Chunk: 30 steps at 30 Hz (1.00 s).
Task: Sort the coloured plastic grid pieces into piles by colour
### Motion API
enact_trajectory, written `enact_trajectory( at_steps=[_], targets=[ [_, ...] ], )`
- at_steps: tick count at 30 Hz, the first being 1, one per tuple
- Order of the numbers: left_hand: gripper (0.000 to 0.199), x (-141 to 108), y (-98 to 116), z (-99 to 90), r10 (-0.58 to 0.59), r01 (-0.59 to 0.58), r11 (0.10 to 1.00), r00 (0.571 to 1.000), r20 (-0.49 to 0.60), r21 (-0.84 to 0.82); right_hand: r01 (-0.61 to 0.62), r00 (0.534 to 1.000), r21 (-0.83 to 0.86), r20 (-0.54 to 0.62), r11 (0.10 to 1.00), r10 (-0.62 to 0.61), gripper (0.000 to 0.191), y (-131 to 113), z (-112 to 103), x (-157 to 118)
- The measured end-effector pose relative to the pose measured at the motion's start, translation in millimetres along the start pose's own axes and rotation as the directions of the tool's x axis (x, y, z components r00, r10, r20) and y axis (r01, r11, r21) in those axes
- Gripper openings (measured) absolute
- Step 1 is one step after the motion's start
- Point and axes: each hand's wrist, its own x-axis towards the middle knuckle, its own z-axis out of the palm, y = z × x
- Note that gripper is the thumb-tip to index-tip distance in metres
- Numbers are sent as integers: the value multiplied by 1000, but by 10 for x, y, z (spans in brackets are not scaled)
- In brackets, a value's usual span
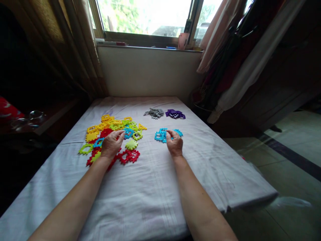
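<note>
Over the mixed heap of toothed plastic building pieces, my left hand (112,144) is closed in a pinch, its fingertips at the edge of a blue building piece (128,133). Red pieces (129,156), yellow pieces (100,126) and lime-green pieces (131,144) lie around that hand, partly hidden by it. My right hand (175,144) has its thumb and fingers pressed together at a small group of blue pieces (160,135) and covers part of it. Whether a piece sits between those right fingertips is hidden.
A grey pile (154,113) and a purple pile (175,114) of pieces lie farther back on the cloth-covered table (140,201). Behind stands a wall with a window sill holding a pink cup (183,41). Curtains (82,50) hang left; clothes hang right.
</note>
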Motion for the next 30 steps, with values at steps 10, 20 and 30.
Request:
enact_trajectory(
  at_steps=[10, 20, 30],
  targets=[
    [44, -276, 426, 364, -37, 138, 894, 971, 237, -427, 7, 913, 259, 391, 966, -112, 24, -359, 199, -298],
    [31, -61, 317, 227, 138, -128, 990, 967, 217, -59, -273, 959, 185, -31, 944, 283, 30, 25, -143, 128],
    [31, 260, -67, 114, 61, -161, 889, 970, 237, 430, -297, 945, -24, -147, 955, 291, 33, 237, -165, 160]
  ],
)
